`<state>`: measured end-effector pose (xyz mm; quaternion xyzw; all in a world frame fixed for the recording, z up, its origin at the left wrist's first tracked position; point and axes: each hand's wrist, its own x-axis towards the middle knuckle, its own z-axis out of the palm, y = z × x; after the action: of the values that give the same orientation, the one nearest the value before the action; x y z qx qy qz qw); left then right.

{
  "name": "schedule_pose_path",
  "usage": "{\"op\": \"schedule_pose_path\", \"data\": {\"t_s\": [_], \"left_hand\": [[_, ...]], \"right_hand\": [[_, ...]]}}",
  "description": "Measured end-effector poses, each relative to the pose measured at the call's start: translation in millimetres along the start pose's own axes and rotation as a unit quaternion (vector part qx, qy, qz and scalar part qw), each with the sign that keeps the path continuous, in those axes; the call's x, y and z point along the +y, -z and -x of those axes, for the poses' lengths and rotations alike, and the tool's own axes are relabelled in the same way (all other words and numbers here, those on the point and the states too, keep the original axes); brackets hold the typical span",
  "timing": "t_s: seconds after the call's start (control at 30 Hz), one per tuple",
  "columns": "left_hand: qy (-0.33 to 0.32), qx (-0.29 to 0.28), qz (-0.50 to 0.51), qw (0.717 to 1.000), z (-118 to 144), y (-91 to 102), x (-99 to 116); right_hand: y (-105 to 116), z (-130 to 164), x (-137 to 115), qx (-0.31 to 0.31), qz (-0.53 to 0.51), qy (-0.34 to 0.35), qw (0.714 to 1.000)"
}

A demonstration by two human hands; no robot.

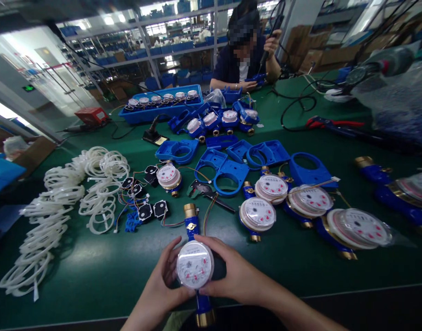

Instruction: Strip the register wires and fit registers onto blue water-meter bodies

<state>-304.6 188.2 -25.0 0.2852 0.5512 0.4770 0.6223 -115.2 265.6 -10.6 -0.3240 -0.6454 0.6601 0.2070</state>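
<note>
both hands (169, 276) (231, 271) grip water meter (194, 264) over green table (93, 262).

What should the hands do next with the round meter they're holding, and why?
Probably set the water meter flat on the green table. The left hand and right hand cup its dial from both sides, and its lower brass end hangs past the table edge.

an assembly workshop: green workbench (93, 266) strewn with water meters (257, 214), blue-bin shelving (176, 46) behind.
</note>
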Motion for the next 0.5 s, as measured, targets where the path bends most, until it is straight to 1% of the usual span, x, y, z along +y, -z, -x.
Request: {"op": "schedule_pose_path", "data": {"t_s": [0.1,0.2,0.3,0.4,0.43,0.47,0.5], "left_hand": [[0.003,-0.001,0.007,1.0,-2,0.6,-5],[-0.02,-0.021,0.004,1.0,-3,7.0,-18],[-0.04,-0.053,0.005,0.998,-5,13.3,-28],[-0.045,-0.097,0.044,0.993,-4,12.3,-27],[-0.042,-0.095,0.056,0.993,-4,9.9,-24],[-0.039,-0.078,0.059,0.994,-4,6.7,-21],[-0.033,-0.049,0.054,0.997,-4,2.8,-18]], "right_hand": [[-1,-3,4,0.004,0.01,0.001,1.0],[1,-5,6,-0.007,0.031,0.0,1.0],[4,-5,-2,-0.025,0.087,-0.003,0.996],[8,-8,-16,-0.039,0.137,-0.017,0.99],[10,-9,-20,-0.043,0.142,-0.027,0.989],[11,-11,-22,-0.047,0.145,-0.038,0.988],[13,-12,-24,-0.051,0.146,-0.049,0.987]]}}
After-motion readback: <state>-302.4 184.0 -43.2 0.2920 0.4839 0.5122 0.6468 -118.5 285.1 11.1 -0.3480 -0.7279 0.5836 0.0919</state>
